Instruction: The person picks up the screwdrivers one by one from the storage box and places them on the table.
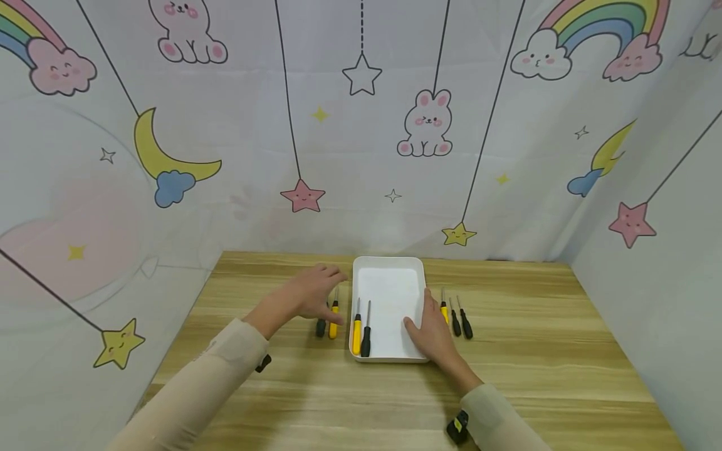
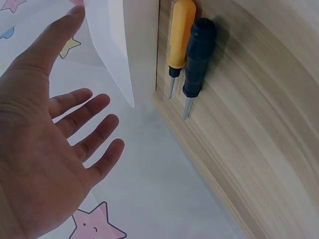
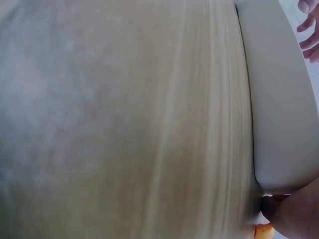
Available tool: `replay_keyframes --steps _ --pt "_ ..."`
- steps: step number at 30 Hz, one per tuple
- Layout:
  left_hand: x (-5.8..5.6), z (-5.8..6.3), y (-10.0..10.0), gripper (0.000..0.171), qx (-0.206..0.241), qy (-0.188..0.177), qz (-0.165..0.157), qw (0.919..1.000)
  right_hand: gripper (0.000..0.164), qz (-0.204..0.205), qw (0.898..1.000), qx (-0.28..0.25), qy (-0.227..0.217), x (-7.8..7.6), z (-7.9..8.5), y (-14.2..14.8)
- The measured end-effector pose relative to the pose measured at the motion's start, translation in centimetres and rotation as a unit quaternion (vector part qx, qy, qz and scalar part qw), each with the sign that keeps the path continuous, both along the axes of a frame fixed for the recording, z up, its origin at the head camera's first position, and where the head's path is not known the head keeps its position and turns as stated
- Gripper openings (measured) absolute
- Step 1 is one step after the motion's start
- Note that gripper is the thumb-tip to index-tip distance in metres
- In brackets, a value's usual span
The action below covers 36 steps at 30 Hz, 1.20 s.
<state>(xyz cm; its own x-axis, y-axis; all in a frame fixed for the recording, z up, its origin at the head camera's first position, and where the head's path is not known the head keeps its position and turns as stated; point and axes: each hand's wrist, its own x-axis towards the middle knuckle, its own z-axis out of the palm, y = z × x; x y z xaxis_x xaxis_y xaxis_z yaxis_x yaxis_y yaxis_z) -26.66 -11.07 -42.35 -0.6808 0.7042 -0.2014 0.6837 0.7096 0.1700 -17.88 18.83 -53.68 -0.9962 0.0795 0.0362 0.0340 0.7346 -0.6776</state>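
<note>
A white rectangular tray (image 1: 395,300) holds a yellow-handled screwdriver (image 1: 357,336) and a black-handled screwdriver (image 1: 366,341) side by side along its left wall. My left hand (image 1: 313,293) hovers by the tray's left side, fingers spread and holding nothing. Below it on the table lie another yellow screwdriver (image 2: 182,35) and a thicker black screwdriver (image 2: 200,57), both partly covered by the hand in the head view. My right hand (image 1: 434,331) holds the tray's right wall, thumb over the inside and fingers along the outside.
Right of the tray lie a yellow screwdriver (image 1: 444,314) and two black screwdrivers (image 1: 455,326), tips pointing away. The wood-grain table (image 1: 530,351) meets a printed white curtain (image 1: 361,156) at the back, with more curtain at both sides.
</note>
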Motion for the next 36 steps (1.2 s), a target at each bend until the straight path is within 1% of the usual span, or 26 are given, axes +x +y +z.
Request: replay_keyframes --steps 3,7,13,18,25,29,36 --pt "0.1 -0.3 0.3 0.1 0.001 -0.002 0.001 1.0 0.089 -0.001 1.0 0.0 -0.001 0.0 -0.1 0.1" --pt "0.3 -0.7 0.7 0.1 0.006 -0.015 0.006 0.9999 0.086 0.0 1.0 0.0 0.004 -0.1 -0.1 0.1" --pt "0.9 -1.6 1.7 0.098 0.016 -0.019 -0.011 0.9996 0.078 0.002 1.0 -0.004 0.016 -0.1 -0.1 0.2" --pt "1.6 -2.6 2.7 0.098 0.015 -0.013 -0.022 0.9996 0.071 0.003 1.0 -0.005 0.024 -0.1 -0.1 0.3" --pt "2.4 -4.0 3.7 0.097 -0.002 0.013 -0.044 0.9989 0.06 0.006 0.999 -0.012 0.042 -0.4 0.1 0.6" --pt "2.8 -4.4 4.0 0.097 -0.01 0.025 -0.056 0.9981 0.053 -0.005 0.999 -0.016 0.051 -0.5 0.3 0.6" --pt "3.2 -4.7 4.4 0.1 -0.018 0.031 -0.052 0.998 0.045 -0.027 0.997 -0.012 0.071 -0.5 0.3 0.6"
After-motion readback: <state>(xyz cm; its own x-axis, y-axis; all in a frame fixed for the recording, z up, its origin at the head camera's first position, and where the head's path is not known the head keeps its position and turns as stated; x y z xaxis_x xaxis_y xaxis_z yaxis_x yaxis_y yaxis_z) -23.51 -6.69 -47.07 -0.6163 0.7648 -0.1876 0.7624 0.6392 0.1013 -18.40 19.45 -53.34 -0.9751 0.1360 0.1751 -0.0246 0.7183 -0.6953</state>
